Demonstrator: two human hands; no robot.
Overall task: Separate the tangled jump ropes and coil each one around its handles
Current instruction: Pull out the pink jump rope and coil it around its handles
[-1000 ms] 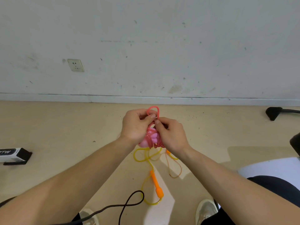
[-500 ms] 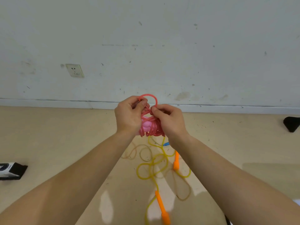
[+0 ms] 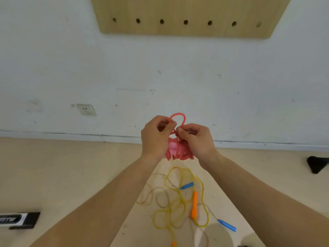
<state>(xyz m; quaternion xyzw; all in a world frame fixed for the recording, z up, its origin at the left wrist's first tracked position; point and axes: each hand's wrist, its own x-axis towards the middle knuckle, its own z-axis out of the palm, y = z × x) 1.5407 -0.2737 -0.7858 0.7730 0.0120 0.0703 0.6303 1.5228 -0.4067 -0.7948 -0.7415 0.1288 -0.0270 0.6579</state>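
I hold a pink jump rope (image 3: 178, 151) in mid air, its cord wound in many turns round its pink handles. My left hand (image 3: 156, 138) and my right hand (image 3: 195, 139) each pinch the cord at the top, where one loop sticks up between them. Below on the floor a yellow rope (image 3: 175, 207) with orange handles (image 3: 194, 205) lies tangled with a pale tan rope (image 3: 151, 195) that has blue handles (image 3: 187, 185).
A white wall with a socket (image 3: 86, 109) and a wooden peg board (image 3: 187, 16) rises ahead. A black and white box (image 3: 17, 220) lies on the floor at left, and a black object (image 3: 316, 164) at right.
My view has tilted upward, bringing the peg board into sight. Both hands keep pinching the pink loop at the top of the bundle, held farther from me; the blue handles now show.
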